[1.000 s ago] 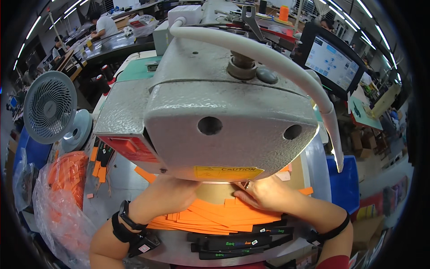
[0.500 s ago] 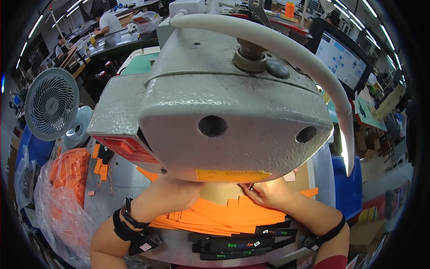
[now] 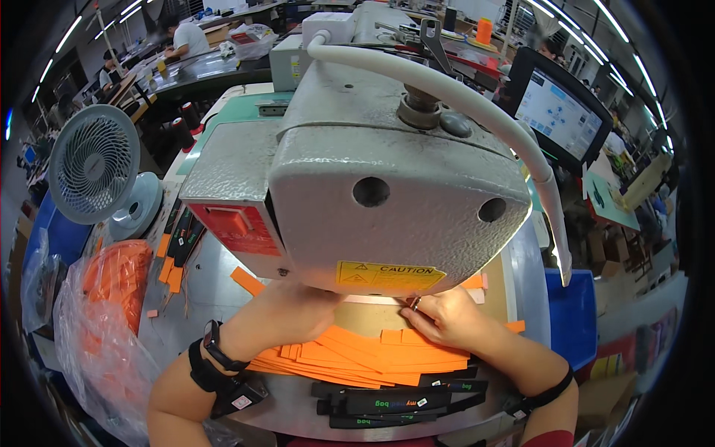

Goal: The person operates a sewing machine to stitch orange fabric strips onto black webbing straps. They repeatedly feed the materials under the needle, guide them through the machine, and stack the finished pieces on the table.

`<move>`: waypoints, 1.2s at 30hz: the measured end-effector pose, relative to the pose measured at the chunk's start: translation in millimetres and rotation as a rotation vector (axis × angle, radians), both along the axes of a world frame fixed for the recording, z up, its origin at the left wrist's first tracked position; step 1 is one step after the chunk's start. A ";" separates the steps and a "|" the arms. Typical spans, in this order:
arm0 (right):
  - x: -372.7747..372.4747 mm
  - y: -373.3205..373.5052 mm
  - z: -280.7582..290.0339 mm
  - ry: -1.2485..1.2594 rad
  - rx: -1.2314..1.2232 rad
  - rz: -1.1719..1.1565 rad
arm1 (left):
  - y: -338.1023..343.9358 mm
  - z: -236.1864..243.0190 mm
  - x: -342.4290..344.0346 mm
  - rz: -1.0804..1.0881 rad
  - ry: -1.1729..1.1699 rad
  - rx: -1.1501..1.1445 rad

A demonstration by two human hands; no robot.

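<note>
A large grey sewing machine head (image 3: pixel 417 179) fills the middle of the view. My left hand (image 3: pixel 298 314) lies at its lower left edge, fingers hidden beneath it. To the right, my right hand (image 3: pixel 444 316) has its fingers curled and thumb pressed in under the machine; whatever it grips is too hidden to name. A pale strip (image 3: pixel 372 299) runs between the hands below the machine. Just in front of both hands, a fanned pile of orange strips (image 3: pixel 365 354) covers the work surface. Nearer me lie several black straps (image 3: pixel 395 402) with coloured print.
A clear plastic bag (image 3: pixel 112 298) of orange pieces and a fan (image 3: pixel 95 164) stand at the left. More black-and-orange straps (image 3: pixel 179 249) lie beside the machine. A blue bin (image 3: pixel 572 313) and a screen (image 3: pixel 558 108) are at the right. Co-workers sit far back.
My view has shifted, so more of the machine's top and its yellow label show. Both hands stay close to the same spots. The pale strip between them is now easier to see.
</note>
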State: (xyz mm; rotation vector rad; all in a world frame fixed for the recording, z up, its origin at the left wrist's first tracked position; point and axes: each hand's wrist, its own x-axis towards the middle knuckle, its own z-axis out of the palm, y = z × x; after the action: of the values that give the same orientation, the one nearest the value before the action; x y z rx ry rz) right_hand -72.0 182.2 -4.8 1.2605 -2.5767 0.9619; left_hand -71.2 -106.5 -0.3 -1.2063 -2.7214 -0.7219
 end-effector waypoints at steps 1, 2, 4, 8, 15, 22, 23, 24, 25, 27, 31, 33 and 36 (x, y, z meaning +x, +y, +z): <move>2.1 -3.2 1.3 -0.013 -0.007 -0.012 | 0.2 2.0 0.6 -0.008 -0.009 -0.016; 3.2 -5.8 1.7 -0.027 -0.015 -0.024 | 0.7 1.4 1.5 0.004 0.018 -0.009; 3.8 -7.9 1.0 -0.063 0.007 -0.019 | 1.0 -1.3 2.5 0.027 0.070 0.004; 5.0 -10.0 -1.9 -0.084 0.025 -0.024 | -2.4 -3.8 2.2 0.037 0.054 -0.022; -1.6 1.2 -32.8 -0.080 -0.043 -0.043 | 1.1 -4.4 2.2 0.030 0.068 -0.127; -6.4 -11.5 -23.6 -0.143 -0.151 -0.006 | -10.0 -2.4 5.1 0.053 -0.022 -0.282; -5.6 -11.8 -24.7 -0.150 -0.161 0.009 | -9.8 -0.9 5.8 0.034 0.000 -0.277; -4.5 -9.9 -24.9 -0.156 -0.178 0.003 | -9.5 0.9 6.0 0.021 0.022 -0.270; -4.3 -7.6 -25.3 -0.163 -0.194 0.001 | -7.4 2.8 5.1 0.009 0.015 -0.252; -5.6 -9.2 -29.6 -0.160 -0.208 0.014 | -6.7 6.5 5.1 0.004 -0.012 -0.218; -4.3 -10.7 -36.1 -0.122 -0.181 0.009 | -2.7 23.7 12.1 -0.008 -0.012 -0.211; -5.9 -9.9 -33.5 -0.140 -0.149 -0.001 | -3.4 20.9 11.0 0.015 -0.021 -0.212; -9.4 -9.0 -32.8 -0.127 -0.162 0.015 | -8.1 10.0 5.8 0.022 -0.018 -0.242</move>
State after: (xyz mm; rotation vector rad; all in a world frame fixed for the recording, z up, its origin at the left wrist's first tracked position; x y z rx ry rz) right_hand -81.4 173.2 -37.7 1.2150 -2.5217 1.2634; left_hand -65.4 -114.6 9.7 -1.2158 -2.8981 -0.4121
